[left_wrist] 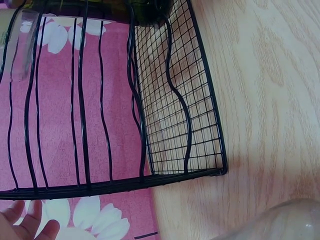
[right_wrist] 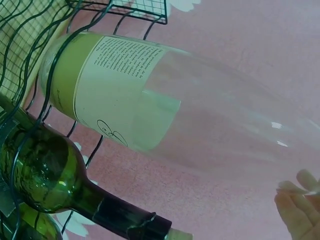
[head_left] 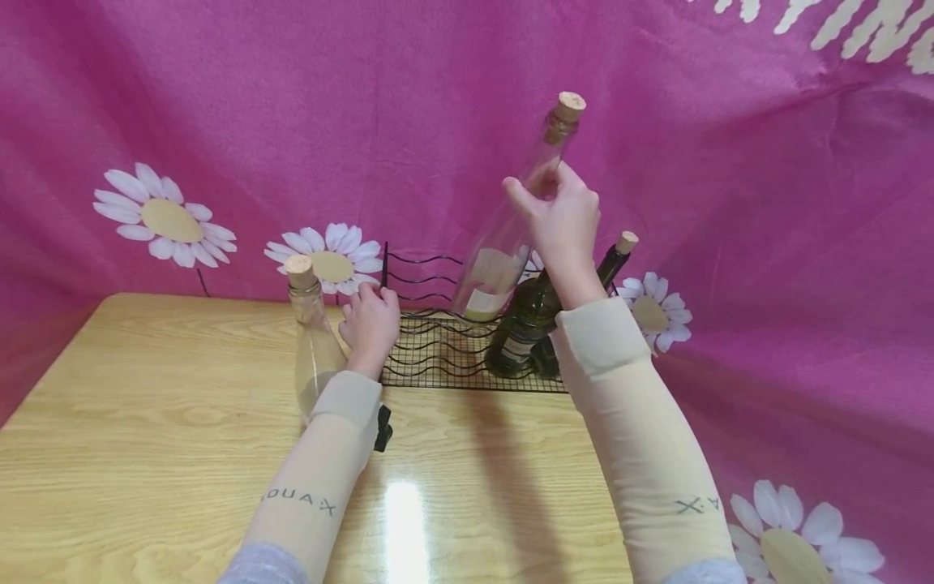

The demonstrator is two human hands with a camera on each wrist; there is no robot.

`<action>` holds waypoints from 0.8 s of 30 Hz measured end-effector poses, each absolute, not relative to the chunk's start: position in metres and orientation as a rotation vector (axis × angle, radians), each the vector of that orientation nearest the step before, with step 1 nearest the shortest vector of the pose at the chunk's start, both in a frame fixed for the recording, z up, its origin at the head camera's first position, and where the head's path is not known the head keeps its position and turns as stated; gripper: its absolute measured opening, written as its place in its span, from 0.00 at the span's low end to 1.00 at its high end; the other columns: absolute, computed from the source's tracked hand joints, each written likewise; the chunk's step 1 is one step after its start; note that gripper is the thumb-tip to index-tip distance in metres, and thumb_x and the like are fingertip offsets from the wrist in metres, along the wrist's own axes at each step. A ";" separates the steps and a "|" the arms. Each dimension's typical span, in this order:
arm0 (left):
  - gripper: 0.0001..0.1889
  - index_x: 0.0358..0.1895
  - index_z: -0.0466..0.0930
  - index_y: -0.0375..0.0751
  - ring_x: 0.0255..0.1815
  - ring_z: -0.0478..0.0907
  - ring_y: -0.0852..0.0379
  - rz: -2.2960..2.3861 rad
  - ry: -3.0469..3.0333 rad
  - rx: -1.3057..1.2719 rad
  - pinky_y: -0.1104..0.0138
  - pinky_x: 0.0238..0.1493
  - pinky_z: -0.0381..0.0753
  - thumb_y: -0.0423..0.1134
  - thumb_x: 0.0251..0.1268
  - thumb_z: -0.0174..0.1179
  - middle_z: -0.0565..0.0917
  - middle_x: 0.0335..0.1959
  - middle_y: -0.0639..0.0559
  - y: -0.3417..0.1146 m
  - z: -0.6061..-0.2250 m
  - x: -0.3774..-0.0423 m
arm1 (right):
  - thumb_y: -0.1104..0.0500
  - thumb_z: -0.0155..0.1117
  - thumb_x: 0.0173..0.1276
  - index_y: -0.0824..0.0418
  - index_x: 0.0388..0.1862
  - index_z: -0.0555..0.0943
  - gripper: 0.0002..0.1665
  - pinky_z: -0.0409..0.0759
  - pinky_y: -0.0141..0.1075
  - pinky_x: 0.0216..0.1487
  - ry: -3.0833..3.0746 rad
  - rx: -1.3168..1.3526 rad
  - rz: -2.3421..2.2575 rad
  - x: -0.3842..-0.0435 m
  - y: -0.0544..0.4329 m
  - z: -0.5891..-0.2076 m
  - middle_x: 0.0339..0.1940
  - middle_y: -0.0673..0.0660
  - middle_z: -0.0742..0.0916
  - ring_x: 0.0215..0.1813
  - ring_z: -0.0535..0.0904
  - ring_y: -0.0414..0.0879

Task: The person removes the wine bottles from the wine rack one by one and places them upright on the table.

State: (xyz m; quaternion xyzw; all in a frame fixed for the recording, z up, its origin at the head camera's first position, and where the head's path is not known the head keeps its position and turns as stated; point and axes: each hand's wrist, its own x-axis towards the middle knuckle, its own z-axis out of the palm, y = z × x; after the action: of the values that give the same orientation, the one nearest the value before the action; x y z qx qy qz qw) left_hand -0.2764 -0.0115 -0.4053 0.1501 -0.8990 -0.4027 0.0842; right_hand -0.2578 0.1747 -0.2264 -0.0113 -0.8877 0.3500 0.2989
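Note:
My right hand (head_left: 565, 231) grips a clear glass bottle (head_left: 503, 231) around its upper part, below the corked neck. The bottle leans with its cork up to the right, and its labelled base (right_wrist: 65, 75) lies among the wavy wires of a black wire wine rack (head_left: 438, 369). At the rack's left end post, my left hand (head_left: 370, 320) holds on with bent fingers; in the left wrist view its fingertips (left_wrist: 32, 212) meet the side bar. Green bottles (right_wrist: 45, 170) rest in the rack's right part, partly behind my right forearm.
Another corked clear bottle (head_left: 310, 341) stands upright on the wooden table (head_left: 182, 422), just left of my left hand and partly behind that forearm. Behind the rack hangs a pink cloth (head_left: 292, 122) printed with daisies. A small black object (head_left: 383, 430) shows beside my left sleeve.

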 end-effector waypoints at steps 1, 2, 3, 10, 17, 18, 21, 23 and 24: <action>0.21 0.47 0.67 0.40 0.50 0.65 0.42 -1.200 -2.683 0.446 0.47 0.47 0.63 0.50 0.64 0.32 0.72 0.47 0.42 -0.012 -0.405 -0.276 | 0.43 0.63 0.54 0.58 0.30 0.76 0.19 0.70 0.34 0.40 -2.350 -0.026 0.936 -0.258 0.176 -0.225 0.29 0.52 0.83 0.33 0.75 0.41; 0.21 0.47 0.67 0.40 0.50 0.65 0.42 -1.200 -2.684 0.443 0.47 0.46 0.63 0.50 0.64 0.32 0.72 0.47 0.42 -0.011 -0.406 -0.277 | 0.43 0.62 0.54 0.58 0.30 0.76 0.19 0.70 0.34 0.40 -2.347 -0.031 0.937 -0.257 0.176 -0.224 0.29 0.52 0.83 0.33 0.75 0.41; 0.21 0.46 0.67 0.40 0.50 0.66 0.42 -1.202 -2.685 0.441 0.47 0.46 0.63 0.50 0.64 0.32 0.72 0.47 0.42 -0.011 -0.406 -0.277 | 0.43 0.63 0.54 0.58 0.30 0.76 0.19 0.70 0.34 0.40 -2.343 -0.034 0.939 -0.257 0.177 -0.223 0.29 0.52 0.83 0.33 0.75 0.41; 0.21 0.46 0.68 0.39 0.49 0.66 0.41 -1.199 -2.675 0.443 0.47 0.46 0.63 0.50 0.64 0.32 0.73 0.46 0.42 -0.012 -0.406 -0.277 | 0.43 0.63 0.54 0.59 0.30 0.76 0.20 0.69 0.32 0.37 -2.317 -0.023 0.951 -0.255 0.179 -0.214 0.28 0.52 0.82 0.32 0.74 0.40; 0.22 0.47 0.67 0.40 0.50 0.66 0.42 -1.202 -2.684 0.443 0.47 0.47 0.63 0.51 0.64 0.31 0.72 0.47 0.42 -0.011 -0.405 -0.276 | 0.45 0.64 0.54 0.60 0.30 0.76 0.19 0.68 0.31 0.37 -2.294 -0.018 0.960 -0.248 0.181 -0.205 0.26 0.52 0.81 0.30 0.73 0.39; 0.22 0.47 0.67 0.40 0.50 0.66 0.42 -1.202 -2.687 0.441 0.47 0.47 0.63 0.51 0.64 0.31 0.72 0.47 0.42 -0.011 -0.405 -0.276 | 0.45 0.63 0.54 0.60 0.31 0.77 0.19 0.68 0.31 0.37 -2.293 -0.022 0.958 -0.247 0.181 -0.204 0.27 0.52 0.81 0.30 0.73 0.39; 0.22 0.48 0.67 0.40 0.50 0.66 0.42 -1.207 -2.691 0.437 0.48 0.47 0.63 0.51 0.64 0.31 0.72 0.47 0.42 -0.012 -0.405 -0.276 | 0.44 0.63 0.54 0.59 0.30 0.76 0.19 0.68 0.32 0.38 -2.297 -0.038 0.960 -0.245 0.182 -0.200 0.27 0.51 0.81 0.31 0.73 0.39; 0.22 0.48 0.67 0.40 0.49 0.66 0.42 -1.210 -2.688 0.435 0.47 0.47 0.63 0.51 0.64 0.31 0.72 0.47 0.42 -0.012 -0.405 -0.276 | 0.44 0.63 0.54 0.58 0.30 0.76 0.19 0.68 0.32 0.38 -2.300 -0.042 0.961 -0.243 0.182 -0.198 0.27 0.51 0.81 0.31 0.73 0.39; 0.22 0.48 0.67 0.40 0.49 0.66 0.42 -1.210 -2.685 0.435 0.47 0.47 0.63 0.51 0.64 0.31 0.72 0.47 0.42 -0.012 -0.405 -0.276 | 0.44 0.63 0.54 0.58 0.29 0.75 0.18 0.68 0.32 0.38 -2.302 -0.044 0.960 -0.242 0.183 -0.197 0.26 0.51 0.80 0.31 0.72 0.39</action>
State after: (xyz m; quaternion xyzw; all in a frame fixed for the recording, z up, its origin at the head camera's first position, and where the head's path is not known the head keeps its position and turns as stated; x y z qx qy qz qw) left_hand -0.2762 -0.0120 -0.4049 0.1455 -0.8988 -0.4052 0.0821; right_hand -0.2424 0.1825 -0.1975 -0.0167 -0.8750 0.3648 0.3178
